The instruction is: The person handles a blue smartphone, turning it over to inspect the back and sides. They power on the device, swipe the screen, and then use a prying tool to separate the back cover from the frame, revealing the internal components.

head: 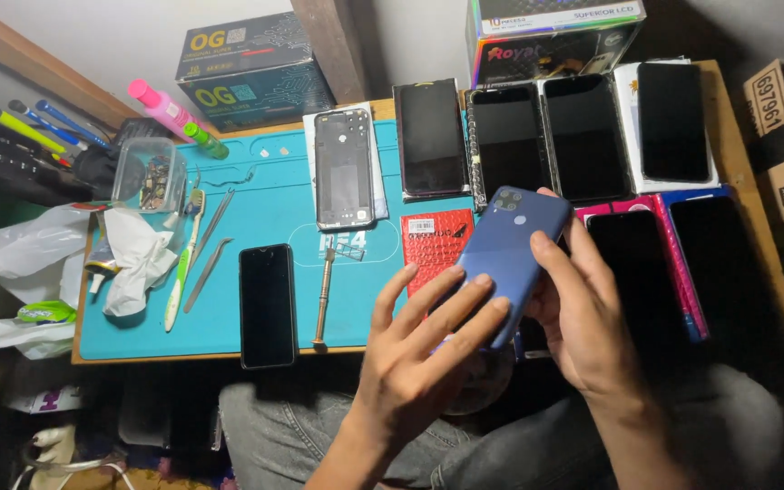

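I hold a blue phone (512, 243) back side up, its camera cluster at the top, above the front edge of the desk. My left hand (424, 349) supports it from below with fingers spread across its lower half. My right hand (583, 308) grips its right edge, thumb on the back. A black phone (268, 305) lies screen up on the blue work mat (256, 204), left of my hands. Beside it rests a small screwdriver (323, 292).
A phone frame (344, 169) lies at the mat's far edge. Several dark screens (510, 141) line the back and right. Tweezers (208, 272), a toothbrush (179, 272), a clear tub (148, 174), tissues, bottles and boxes (251, 68) crowd the left and back. A red pack (436, 240) lies near my hands.
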